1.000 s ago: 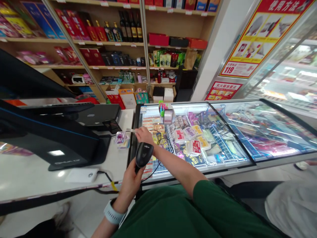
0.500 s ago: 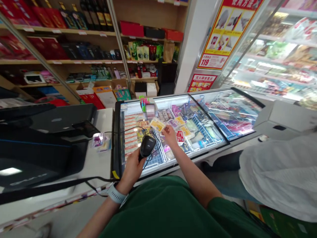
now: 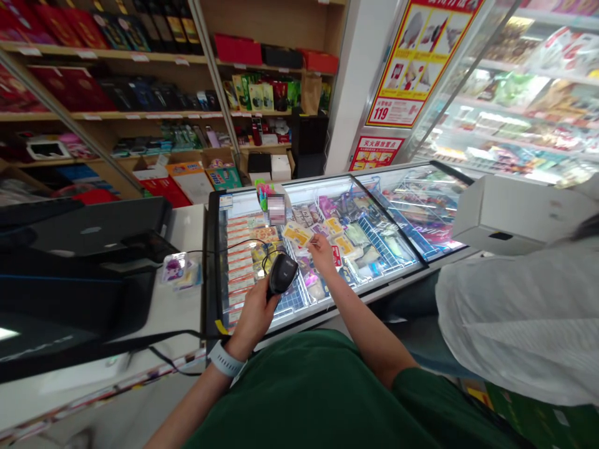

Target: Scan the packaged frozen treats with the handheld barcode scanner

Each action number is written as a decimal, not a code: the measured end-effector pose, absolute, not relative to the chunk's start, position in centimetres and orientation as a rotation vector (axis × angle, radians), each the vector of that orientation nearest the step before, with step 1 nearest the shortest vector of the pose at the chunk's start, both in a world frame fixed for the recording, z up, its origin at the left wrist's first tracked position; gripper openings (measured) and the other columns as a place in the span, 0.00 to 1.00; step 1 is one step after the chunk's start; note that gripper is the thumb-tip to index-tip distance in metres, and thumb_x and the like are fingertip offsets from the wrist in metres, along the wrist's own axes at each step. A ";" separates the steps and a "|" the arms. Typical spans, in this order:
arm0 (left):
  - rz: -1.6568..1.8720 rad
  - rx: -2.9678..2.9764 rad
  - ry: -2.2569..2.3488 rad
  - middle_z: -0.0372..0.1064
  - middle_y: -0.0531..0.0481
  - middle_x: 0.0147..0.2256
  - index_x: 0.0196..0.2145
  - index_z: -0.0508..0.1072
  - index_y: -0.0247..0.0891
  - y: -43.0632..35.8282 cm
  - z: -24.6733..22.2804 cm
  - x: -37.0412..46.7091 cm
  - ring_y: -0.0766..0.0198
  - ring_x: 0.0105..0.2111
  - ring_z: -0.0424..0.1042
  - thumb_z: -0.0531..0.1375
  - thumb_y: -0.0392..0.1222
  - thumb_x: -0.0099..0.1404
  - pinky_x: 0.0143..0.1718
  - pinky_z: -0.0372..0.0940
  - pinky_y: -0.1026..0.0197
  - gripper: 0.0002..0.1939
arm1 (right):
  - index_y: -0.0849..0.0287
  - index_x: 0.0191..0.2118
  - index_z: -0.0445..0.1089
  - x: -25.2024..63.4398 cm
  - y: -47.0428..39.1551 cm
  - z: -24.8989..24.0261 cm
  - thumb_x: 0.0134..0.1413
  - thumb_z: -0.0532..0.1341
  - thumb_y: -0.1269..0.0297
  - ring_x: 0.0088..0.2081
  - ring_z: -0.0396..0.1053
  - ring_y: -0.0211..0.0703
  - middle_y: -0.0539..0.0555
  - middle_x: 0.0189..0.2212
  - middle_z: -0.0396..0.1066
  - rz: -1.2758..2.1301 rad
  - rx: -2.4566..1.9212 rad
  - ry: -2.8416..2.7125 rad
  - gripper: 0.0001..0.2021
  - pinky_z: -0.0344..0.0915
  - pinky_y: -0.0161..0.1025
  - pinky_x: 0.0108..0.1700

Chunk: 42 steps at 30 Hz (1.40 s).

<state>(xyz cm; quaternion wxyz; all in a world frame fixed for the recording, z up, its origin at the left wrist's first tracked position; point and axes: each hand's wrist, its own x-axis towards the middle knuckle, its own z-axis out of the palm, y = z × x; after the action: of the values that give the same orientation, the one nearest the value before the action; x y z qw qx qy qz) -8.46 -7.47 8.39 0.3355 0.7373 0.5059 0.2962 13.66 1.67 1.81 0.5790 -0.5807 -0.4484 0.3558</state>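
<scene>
My left hand (image 3: 255, 310) is wrapped round the handle of a black barcode scanner (image 3: 283, 274), whose head is up and faces away from me. A thin black cable loops beside it. In the fingertips of my right hand (image 3: 322, 254) is the edge of a flat yellow-and-white packet (image 3: 296, 234), just beyond the scanner and apart from it. Both hands are over the glass top of a chest freezer (image 3: 243, 321). Similar yellow packets (image 3: 344, 243) and a red one (image 3: 336, 255) lie close to my right hand.
Left of the freezer, a counter (image 3: 187, 221) bears a black monitor (image 3: 93, 237) and small clear packs (image 3: 176, 268). On the right is a person in a white shirt (image 3: 515, 324), near a white box (image 3: 508, 212). Stocked shelves (image 3: 159, 115) stand behind.
The view has shifted slightly, moving the surroundings left. Relative to the freezer, the scanner and packet have moved slightly right. The white box at the right has come further left.
</scene>
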 end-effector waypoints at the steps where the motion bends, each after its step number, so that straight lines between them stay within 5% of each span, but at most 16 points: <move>1: 0.782 1.923 1.317 0.71 0.41 0.50 0.54 0.65 0.36 -7.4 8.4 -8.5 0.51 0.51 0.69 0.55 0.38 0.60 0.52 0.64 0.50 0.23 | 0.57 0.41 0.64 13.6 1.8 1.8 0.49 0.59 0.65 0.38 0.73 0.41 0.52 0.37 0.73 0.840 -1.358 -1.050 0.12 0.69 0.40 0.42; 30: 0.778 1.952 1.337 0.73 0.42 0.45 0.51 0.67 0.37 -7.1 9.0 -8.7 0.51 0.47 0.72 0.55 0.41 0.62 0.47 0.66 0.53 0.19 | 0.58 0.41 0.66 12.9 2.6 2.0 0.48 0.58 0.65 0.36 0.72 0.40 0.52 0.35 0.73 0.863 -1.331 -1.061 0.12 0.69 0.39 0.41; 42: 0.798 1.871 1.365 0.70 0.40 0.50 0.56 0.64 0.35 -7.8 8.2 -9.6 0.50 0.52 0.69 0.55 0.39 0.62 0.53 0.62 0.49 0.24 | 0.60 0.30 0.66 17.9 4.3 0.5 0.40 0.61 0.62 0.24 0.69 0.37 0.48 0.21 0.70 0.918 -1.530 -0.582 0.09 0.66 0.32 0.25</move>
<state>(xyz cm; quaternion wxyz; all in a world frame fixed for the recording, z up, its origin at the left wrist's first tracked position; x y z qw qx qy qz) -9.57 -7.81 8.18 0.3393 0.7186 0.5241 0.3063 17.86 4.28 0.52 0.5911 -0.6576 -0.2500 0.3946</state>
